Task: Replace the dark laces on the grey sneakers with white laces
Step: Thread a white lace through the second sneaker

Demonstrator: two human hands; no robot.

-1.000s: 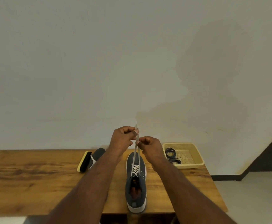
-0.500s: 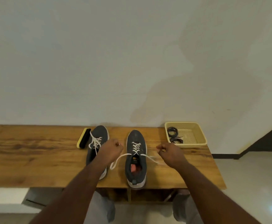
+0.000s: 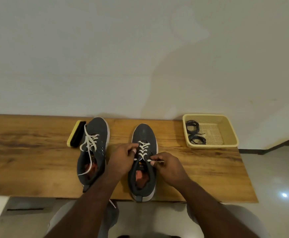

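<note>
Grey sneakers sit side by side on a wooden tabletop point(image 3: 28, 162), toes toward a pale wall, as a person works on the right-hand sneaker point(image 3: 143, 162) from the near edge. The left hand point(image 3: 123, 158) lies against the shoe's left flank, fingers curled at the top of the lacing, apparently pinching one end of the white lace point(image 3: 143, 149), though the grip itself is partly hidden. The right hand point(image 3: 167, 166) pinches the other end of that lace between thumb and fingertips just beside the top right eyelet, a short length of white showing past the fingers. The lace is crossed through the eyelets up the shoe's front.

The left-hand sneaker point(image 3: 93, 152) stands just beside the left forearm, already threaded with a second white lace point(image 3: 89, 143), its loose ends trailing over the opening and toward the toe. A black-bristled brush with a yellow back point(image 3: 75, 133) lies touching that shoe's far left side. Well apart, at the tabletop's far right corner, a yellow mesh basket point(image 3: 228, 133) holds two coils of dark laces point(image 3: 194, 133).
</note>
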